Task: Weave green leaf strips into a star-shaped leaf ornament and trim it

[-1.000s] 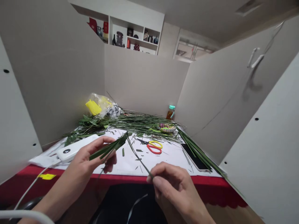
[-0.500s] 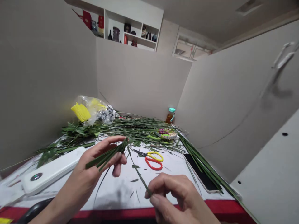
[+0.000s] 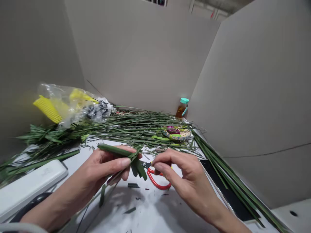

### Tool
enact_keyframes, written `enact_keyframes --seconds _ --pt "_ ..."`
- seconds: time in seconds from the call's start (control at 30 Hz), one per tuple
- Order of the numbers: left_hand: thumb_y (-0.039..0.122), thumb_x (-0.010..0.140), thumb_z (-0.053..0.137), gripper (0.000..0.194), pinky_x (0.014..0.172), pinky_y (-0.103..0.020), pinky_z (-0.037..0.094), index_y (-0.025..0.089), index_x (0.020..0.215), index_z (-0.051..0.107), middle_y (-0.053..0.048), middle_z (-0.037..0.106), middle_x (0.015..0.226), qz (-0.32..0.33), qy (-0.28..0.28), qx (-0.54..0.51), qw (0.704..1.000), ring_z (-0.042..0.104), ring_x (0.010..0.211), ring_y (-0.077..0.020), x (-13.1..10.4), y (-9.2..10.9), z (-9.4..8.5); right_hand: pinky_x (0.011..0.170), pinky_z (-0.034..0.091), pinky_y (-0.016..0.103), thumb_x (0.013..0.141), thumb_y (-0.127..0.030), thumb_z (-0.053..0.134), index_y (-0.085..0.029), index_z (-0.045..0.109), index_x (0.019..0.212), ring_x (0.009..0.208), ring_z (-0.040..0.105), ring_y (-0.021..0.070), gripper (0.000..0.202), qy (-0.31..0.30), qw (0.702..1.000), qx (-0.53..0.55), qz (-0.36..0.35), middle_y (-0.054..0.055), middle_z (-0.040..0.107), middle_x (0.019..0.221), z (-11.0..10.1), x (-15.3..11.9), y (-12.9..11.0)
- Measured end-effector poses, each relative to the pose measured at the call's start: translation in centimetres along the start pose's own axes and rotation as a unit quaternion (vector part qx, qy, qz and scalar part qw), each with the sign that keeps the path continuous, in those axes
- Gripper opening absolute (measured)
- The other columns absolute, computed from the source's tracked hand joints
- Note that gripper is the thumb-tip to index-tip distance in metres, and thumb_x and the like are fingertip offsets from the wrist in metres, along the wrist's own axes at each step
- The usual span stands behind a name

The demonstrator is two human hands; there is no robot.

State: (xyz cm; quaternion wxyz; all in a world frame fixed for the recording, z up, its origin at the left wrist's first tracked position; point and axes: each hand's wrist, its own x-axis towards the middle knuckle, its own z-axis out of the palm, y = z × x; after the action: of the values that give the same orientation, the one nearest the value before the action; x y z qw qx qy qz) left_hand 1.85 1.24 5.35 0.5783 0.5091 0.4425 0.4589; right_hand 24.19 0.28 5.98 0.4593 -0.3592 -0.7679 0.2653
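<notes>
My left hand is closed around a bundle of folded green leaf strips, thumb pressed on top. Broad strip ends fan out past the fingertips, and a wide rolled strip lies across the index finger. My right hand is to the right of the bundle, thumb and index finger pinched together. Whether a thin strip is in that pinch I cannot make out. Partly behind the right fingers, scissors with a red handle loop lie on the white table cover. Small leaf scraps are scattered below the hands.
Long green leaf blades spread across the back. A small basket, a bottle with a turquoise lid and a clear plastic bag stand there. Left is a white device; right, a dark flat screen under leaves. Grey panels enclose the table.
The view has tilted down. My left hand has turned the leaf bundle so its strip ends point right. My right hand has moved up beside it; the strip stretched between the hands no longer shows.
</notes>
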Motion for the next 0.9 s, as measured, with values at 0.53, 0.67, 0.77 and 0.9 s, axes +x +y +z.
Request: enact_keyframes --seconds 0.53,0.67,0.77,0.9 --pt "0.035 0.084 0.073 0.021 0.081 -0.035 0.061 0.048 0.099 0.078 0.008 0.084 0.096 0.282 0.170 0.282 0.901 0.076 0.086 -0.0252 -0.4 -4.2 2.4 0.057 0.039 0.020 0.088 -0.020 0.070 -0.021 0.067 0.073 0.058 0.053 0.0089 0.015 0.006 0.993 0.073 0.095 -0.006 0.063 0.065 4.1 -0.4 2.6" --pt "0.028 0.086 0.071 0.036 0.083 -0.032 0.061 0.052 0.114 0.072 0.011 0.082 0.104 0.304 0.138 0.318 0.887 0.076 0.089 -0.0231 -0.5 -5.2 1.5 0.056 0.035 0.022 0.090 -0.016 0.062 -0.021 0.054 0.068 0.057 0.048 0.0084 0.024 -0.012 0.995 0.045 0.089 -0.006 0.053 0.061 4.5 -0.7 2.7" --pt "0.030 0.084 0.073 0.032 0.084 -0.035 0.061 0.048 0.110 0.074 0.009 0.083 0.103 0.300 0.152 0.330 0.882 0.076 0.089 -0.0254 -0.9 -5.3 1.6 0.057 0.033 0.023 0.090 -0.015 0.056 -0.021 0.040 0.063 0.055 0.042 0.0087 0.032 -0.032 0.996 0.038 0.080 -0.006 0.043 0.058 4.4 -0.9 2.6" --pt "0.039 0.083 0.073 0.018 0.077 -0.038 0.062 0.047 0.099 0.077 0.009 0.083 0.094 0.260 0.184 0.328 0.889 0.075 0.083 -0.0272 -1.2 -4.9 2.4 0.055 0.031 0.025 0.086 -0.014 0.055 -0.022 0.032 0.061 0.053 0.040 0.0093 0.035 -0.018 0.994 0.048 0.097 -0.006 0.040 0.056 4.7 -1.1 2.4"
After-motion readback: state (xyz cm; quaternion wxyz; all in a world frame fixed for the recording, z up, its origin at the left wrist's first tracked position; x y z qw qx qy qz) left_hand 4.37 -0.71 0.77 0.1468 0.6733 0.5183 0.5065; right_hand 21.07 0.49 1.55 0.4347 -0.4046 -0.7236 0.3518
